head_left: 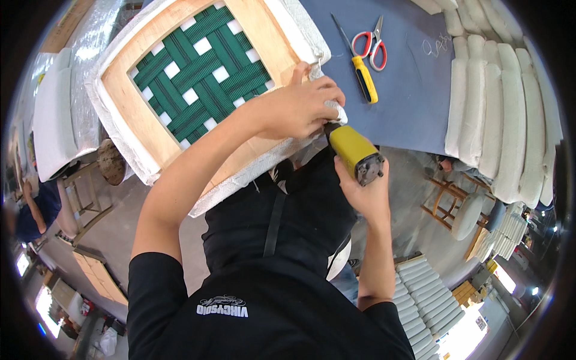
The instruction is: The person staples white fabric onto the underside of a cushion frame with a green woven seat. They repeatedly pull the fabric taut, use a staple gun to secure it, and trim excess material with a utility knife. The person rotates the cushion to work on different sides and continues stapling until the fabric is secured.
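white-edged wooden seat (204, 78), green-webbed, underside up, 11 o'clock | yellow staple gun (354, 150), 2 o'clock, nose beside seat's corner

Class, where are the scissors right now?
The scissors lie at the head view's top, right of centre, on the blue table, just right of the yellow screwdriver.

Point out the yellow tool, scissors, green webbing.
Yellow tool (352, 146): head view, on its yellow body.
Scissors (377, 40): head view, near the pivot.
Green webbing (198, 67): head view, on the woven straps.
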`<state>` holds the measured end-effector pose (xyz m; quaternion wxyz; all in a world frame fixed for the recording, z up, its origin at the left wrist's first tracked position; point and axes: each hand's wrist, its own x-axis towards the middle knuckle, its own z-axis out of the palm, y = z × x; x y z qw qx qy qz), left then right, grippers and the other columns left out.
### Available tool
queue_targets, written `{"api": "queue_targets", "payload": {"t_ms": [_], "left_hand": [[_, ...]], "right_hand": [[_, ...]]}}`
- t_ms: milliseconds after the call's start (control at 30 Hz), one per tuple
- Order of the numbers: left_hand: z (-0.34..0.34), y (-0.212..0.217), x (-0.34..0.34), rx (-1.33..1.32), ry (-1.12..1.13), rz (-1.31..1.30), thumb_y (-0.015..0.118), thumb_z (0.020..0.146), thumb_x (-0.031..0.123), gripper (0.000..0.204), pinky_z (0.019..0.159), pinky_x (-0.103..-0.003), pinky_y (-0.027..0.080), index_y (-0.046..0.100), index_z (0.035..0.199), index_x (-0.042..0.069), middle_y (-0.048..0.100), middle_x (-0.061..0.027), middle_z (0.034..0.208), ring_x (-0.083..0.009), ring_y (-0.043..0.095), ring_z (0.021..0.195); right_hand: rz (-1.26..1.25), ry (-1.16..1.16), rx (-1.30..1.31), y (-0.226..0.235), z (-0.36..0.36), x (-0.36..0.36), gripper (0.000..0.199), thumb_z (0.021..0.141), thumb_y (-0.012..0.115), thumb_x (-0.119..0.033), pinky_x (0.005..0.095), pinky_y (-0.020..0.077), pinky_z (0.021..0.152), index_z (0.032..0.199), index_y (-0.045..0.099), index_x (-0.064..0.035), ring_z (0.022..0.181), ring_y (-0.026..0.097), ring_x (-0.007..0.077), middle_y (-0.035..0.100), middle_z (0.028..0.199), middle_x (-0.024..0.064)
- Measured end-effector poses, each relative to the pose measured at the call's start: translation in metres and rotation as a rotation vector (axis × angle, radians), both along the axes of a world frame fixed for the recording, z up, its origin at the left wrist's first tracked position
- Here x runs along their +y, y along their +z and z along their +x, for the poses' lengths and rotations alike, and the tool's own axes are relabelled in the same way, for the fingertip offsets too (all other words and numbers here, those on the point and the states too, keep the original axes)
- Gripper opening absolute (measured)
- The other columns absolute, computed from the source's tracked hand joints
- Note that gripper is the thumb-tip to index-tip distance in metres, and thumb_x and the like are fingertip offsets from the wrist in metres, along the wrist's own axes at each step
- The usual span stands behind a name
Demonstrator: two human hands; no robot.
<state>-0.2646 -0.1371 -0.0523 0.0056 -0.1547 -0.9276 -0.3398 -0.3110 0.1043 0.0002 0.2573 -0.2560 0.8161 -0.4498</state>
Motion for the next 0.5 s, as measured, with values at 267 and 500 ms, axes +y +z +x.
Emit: {"api": "queue_targets", "payload": {"t_ms": [267, 500], "left_hand": [[0.003, -0.005, -0.005, 0.119, 0.103, 0.214, 0.063, 0.099, 0.011, 0.014, 0.121, -0.054, 0.030, 0.072, 0.108, 0.005, 0.071, -0.0079, 0.123, -0.0256, 0.064, 0.124], [-0.001, -0.003, -0.020, 0.064, 0.233, 0.617, 0.063, 0.101, 0.010, 0.017, 0.091, -0.041, 0.051, 0.050, 0.090, 0.005, 0.074, -0.0134, 0.113, -0.0284, 0.067, 0.098]], "right_hand": [[0.010, -0.181, -0.263, 0.018, 0.010, 0.018, 0.022, 0.095, 0.079, -0.001, 0.0254, 0.0547, 0.057, 0.116, 0.074, 0.0048, 0.067, 0.066, 0.0086, 0.079, 0.102, 0.0077], [0.038, -0.116, -0.223, 0.007, 0.013, 0.011, 0.043, 0.087, 0.079, -0.001, 0.0277, 0.0565, 0.069, 0.128, 0.069, 0.0063, 0.071, 0.068, 0.0085, 0.077, 0.092, 0.0088]]}}
